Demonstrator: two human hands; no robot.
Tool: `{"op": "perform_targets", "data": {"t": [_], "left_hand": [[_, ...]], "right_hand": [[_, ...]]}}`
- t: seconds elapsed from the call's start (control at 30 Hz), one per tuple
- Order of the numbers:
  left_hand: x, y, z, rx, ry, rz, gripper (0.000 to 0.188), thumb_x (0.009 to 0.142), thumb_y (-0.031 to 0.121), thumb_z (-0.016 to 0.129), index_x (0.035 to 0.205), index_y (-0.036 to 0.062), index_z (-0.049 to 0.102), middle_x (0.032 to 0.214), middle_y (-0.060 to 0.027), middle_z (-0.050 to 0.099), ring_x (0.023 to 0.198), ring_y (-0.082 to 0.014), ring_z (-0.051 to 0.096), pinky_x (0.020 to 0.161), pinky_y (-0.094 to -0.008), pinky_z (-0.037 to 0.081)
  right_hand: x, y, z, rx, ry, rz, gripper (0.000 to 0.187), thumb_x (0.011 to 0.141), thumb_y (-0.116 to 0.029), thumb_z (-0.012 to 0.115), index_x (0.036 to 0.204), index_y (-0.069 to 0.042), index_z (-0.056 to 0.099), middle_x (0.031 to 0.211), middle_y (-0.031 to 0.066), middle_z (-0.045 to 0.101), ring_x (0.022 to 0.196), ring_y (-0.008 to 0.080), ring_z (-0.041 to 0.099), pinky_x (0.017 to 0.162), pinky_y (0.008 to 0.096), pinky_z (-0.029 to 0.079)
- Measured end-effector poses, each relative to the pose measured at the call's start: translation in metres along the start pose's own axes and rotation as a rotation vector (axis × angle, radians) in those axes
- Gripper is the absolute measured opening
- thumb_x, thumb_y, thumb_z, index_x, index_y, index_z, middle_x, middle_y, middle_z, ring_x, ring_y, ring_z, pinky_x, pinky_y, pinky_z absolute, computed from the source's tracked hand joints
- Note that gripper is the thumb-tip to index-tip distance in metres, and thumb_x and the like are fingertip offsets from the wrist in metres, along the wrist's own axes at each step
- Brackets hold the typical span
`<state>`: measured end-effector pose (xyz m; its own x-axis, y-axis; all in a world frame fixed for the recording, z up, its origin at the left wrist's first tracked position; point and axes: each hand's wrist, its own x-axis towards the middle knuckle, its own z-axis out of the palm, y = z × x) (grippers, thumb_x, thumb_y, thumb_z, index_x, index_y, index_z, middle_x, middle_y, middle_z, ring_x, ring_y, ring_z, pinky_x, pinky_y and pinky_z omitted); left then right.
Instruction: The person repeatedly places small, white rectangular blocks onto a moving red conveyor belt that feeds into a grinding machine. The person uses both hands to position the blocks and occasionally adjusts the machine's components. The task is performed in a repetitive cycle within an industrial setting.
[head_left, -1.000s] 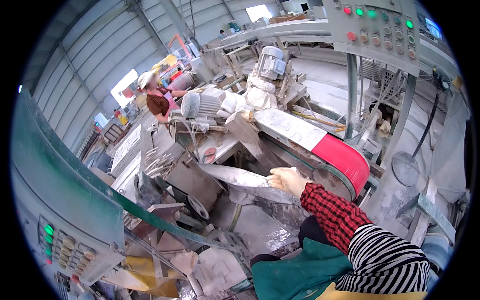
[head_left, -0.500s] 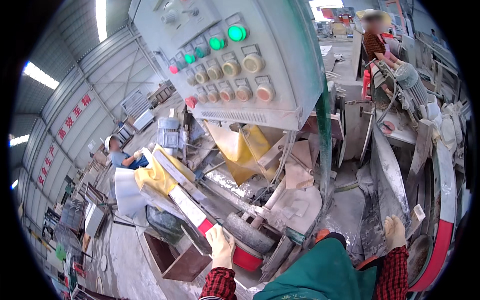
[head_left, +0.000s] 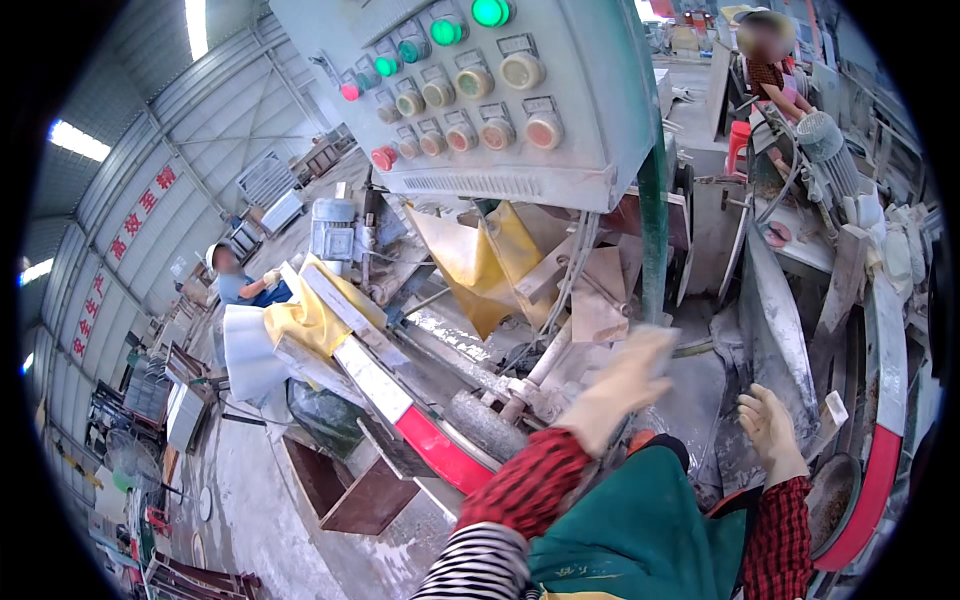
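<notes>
Status: no workpiece in either hand; no loose part seen gripped. Nothing visible confirms a completed step, so in my judgement the work stands between handling actions, w/ any handling left to be done. Green lamps lit on the ctrl. cabinet (head_left: 590, 90); whether the machinery is running can't be told.

L. hand (head_left: 628, 385): raised in front of the apron (head_left: 630, 515), fingers extended and apparently empty, pointing fwd. and to the R. Motion blur here, so finger detail is approx. only.

R. hand (head_left: 768, 430): fingers loosely bent, not clenched, nothing seen between them.

Location: curved metal sheet (head_left: 780, 315) stands tilted just beyond the R. fingers, its lower end beside them; contact can't be confirmed. L. fingers are apart from it, to its L.

Adj. items: small pale block (head_left: 832, 412) R. of the sheet's lower end; red-ended belt unit (head_left: 868, 490) R. of the R. hand; second red-and-white unit (head_left: 440, 450) L. of the L. forearm.
</notes>
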<state>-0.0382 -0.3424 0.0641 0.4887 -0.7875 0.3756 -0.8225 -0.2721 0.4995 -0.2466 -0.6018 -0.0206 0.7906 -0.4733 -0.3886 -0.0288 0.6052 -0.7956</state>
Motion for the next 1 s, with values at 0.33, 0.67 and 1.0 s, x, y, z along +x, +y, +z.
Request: {"op": "perform_targets", "data": {"t": [0.33, 0.67, 1.0], "left_hand": [[0.079, 0.137, 0.097, -0.135, -0.45, 0.319, 0.064, 0.071, 0.008, 0.079, 0.129, 0.0064, 0.052, 0.141, -0.0142, 0.049, 0.135, -0.0346, 0.048, 0.104, -0.0403, 0.049], [-0.125, -0.101, -0.091, 0.436, 0.264, -0.483, 0.047, 0.077, 0.023, 0.081, 0.118, 0.0083, 0.065, 0.119, -0.0128, 0.066, 0.11, -0.0342, 0.064, 0.093, -0.0458, 0.052], [-0.275, -0.167, -0.137, 1.027, 0.419, -0.838, 0.047, 0.088, 0.032, 0.069, 0.126, 0.0057, 0.059, 0.142, -0.0194, 0.053, 0.131, -0.0408, 0.048, 0.11, -0.0484, 0.039]], "right_hand": [[0.007, 0.01, -0.038, 0.23, -0.05, -0.313, 0.051, 0.103, -0.028, 0.057, 0.146, -0.003, 0.044, 0.139, 0.0125, 0.058, 0.124, 0.0259, 0.06, 0.101, 0.0382, 0.051], [-0.002, 0.005, -0.055, 0.466, 0.152, -0.324, 0.05, 0.096, -0.01, 0.058, 0.143, 0.005, 0.045, 0.145, 0.014, 0.052, 0.134, 0.027, 0.052, 0.117, 0.0387, 0.04], [0.034, -0.022, -0.17, 0.008, 0.358, -0.662, 0.05, 0.097, -0.011, 0.062, 0.143, 0.002, 0.047, 0.137, 0.0101, 0.058, 0.121, 0.026, 0.061, 0.103, 0.0387, 0.05]]}}
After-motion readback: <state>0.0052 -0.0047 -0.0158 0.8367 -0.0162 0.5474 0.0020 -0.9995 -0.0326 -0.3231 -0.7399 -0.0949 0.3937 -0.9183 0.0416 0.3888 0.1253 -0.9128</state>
